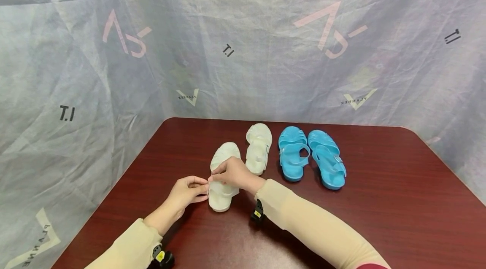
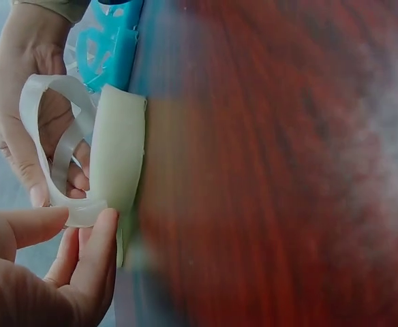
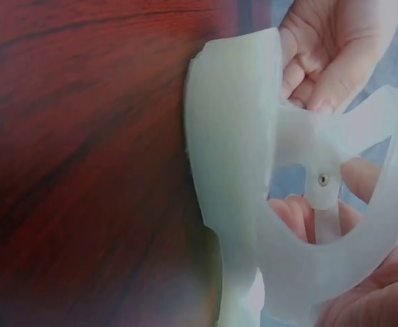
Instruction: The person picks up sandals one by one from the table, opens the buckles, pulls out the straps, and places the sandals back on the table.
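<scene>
A white sandal (image 1: 219, 202) lies on the table, toe pointing away, with its ankle strap (image 2: 32, 109) looped up above the sole. From the sandal's left side my left hand (image 1: 183, 195) pinches the strap's buckle end between thumb and fingers. My right hand (image 1: 233, 172) reaches across the sandal from the right, and its thumb and fingertips hold the strap close to the left fingertips. A small metal rivet (image 3: 323, 179) shows on the strap in the right wrist view. Part of the sandal's middle is hidden under the right hand in the head view.
A second white sandal (image 1: 258, 151) lies just behind and to the right. Farther right is a pair of blue sandals, the left one (image 1: 292, 170) beside the right one (image 1: 332, 178). The dark red table (image 1: 379, 218) meets a grey printed curtain (image 1: 243, 71) at the back.
</scene>
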`<action>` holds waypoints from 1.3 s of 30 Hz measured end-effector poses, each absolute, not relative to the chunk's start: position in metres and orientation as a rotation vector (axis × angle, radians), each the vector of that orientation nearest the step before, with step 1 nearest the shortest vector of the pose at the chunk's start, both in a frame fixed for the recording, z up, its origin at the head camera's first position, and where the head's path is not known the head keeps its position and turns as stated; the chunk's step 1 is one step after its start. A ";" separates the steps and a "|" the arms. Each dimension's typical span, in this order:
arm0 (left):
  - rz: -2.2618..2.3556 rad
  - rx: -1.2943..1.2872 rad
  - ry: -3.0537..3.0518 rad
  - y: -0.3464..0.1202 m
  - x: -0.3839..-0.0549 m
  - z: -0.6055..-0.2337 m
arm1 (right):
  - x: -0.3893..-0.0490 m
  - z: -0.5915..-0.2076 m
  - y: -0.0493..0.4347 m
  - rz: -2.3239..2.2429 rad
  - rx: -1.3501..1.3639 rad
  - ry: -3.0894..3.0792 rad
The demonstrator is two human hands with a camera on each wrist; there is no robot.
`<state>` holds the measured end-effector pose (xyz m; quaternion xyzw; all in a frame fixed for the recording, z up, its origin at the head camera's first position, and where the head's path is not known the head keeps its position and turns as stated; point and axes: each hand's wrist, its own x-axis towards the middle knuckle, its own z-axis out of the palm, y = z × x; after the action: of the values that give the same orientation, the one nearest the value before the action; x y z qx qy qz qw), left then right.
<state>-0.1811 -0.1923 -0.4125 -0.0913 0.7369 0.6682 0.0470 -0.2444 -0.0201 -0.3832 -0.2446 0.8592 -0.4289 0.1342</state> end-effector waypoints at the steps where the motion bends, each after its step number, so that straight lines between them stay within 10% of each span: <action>1: 2.040 -0.291 2.262 -0.192 -0.181 -0.412 | -0.244 -0.383 -0.020 -1.251 -0.693 2.490; 39: 1.856 -0.332 2.522 -0.186 -0.182 -0.408 | -0.245 -0.392 -0.023 -1.375 -0.456 2.377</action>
<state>-0.1822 -0.1857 -0.4079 -0.1053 0.8009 0.5895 -0.0038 -0.2447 -0.0229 -0.3918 -0.1612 0.8402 -0.4861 0.1780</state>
